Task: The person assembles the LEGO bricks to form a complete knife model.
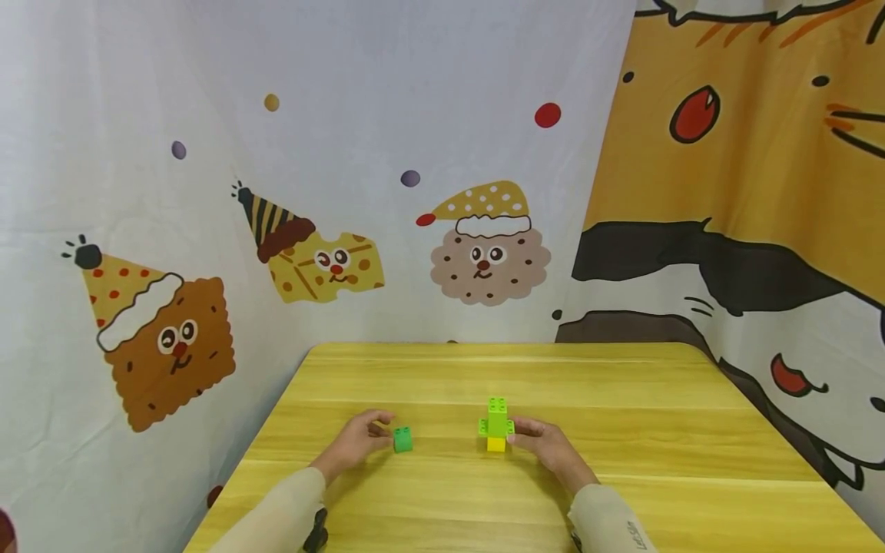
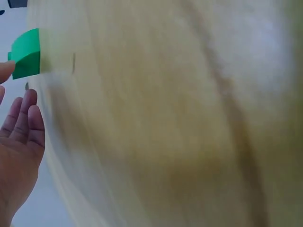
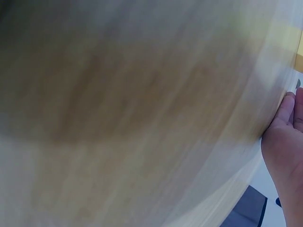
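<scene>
A small green toy building brick (image 1: 403,440) with studs on top sits on the table near my left hand (image 1: 359,442). The left fingers are loosely bent just beside it; in the left wrist view the brick (image 2: 26,54) has a curved face, and the thumb tip overlaps its edge. To the right stands an upright figure of bricks (image 1: 497,418), light green above a yellow base brick (image 1: 495,444), with a small green brick jutting out at each side. My right hand (image 1: 546,447) is at its right side, fingertips at the jutting brick. Whether they touch it is unclear.
The wooden table (image 1: 442,499) has light plank stripes, its far edge close to a white cartoon-printed cloth (image 1: 387,138). An orange and white cat-like print (image 1: 747,177) covers the cloth on the right.
</scene>
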A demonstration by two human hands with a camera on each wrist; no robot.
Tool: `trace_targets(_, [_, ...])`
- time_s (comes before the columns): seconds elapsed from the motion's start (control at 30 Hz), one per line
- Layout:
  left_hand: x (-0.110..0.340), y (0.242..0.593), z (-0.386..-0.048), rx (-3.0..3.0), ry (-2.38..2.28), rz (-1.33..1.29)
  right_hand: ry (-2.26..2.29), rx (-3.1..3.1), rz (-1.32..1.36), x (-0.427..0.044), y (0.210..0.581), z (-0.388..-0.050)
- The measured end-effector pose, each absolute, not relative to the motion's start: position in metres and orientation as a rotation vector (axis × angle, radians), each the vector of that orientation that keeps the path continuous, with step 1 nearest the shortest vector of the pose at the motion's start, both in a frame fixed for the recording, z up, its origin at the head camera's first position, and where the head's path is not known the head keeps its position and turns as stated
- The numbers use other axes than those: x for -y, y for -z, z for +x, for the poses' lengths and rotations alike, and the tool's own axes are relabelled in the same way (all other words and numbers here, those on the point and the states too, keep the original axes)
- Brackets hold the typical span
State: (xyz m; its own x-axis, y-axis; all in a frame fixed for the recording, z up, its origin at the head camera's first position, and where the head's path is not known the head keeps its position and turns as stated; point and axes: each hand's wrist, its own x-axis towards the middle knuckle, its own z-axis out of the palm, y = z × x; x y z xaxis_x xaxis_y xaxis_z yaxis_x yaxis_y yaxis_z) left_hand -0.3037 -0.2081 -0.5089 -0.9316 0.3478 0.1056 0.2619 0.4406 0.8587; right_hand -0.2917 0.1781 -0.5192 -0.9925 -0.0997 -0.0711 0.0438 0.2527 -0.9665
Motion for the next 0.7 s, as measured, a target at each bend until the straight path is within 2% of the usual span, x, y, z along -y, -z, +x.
trace_targets(0.27, [0.195,0.513,-0.308,-2.588,-1.498,0.555,1.85,-2.379,-0.073,-0.176,0.518,-0.29])
trace_targets(0.7, [0.188,0.514,-0.298,-2.558,-1.515,0.591,1.835,-2.389,-0.041,-0.179,0.52,-0.292])
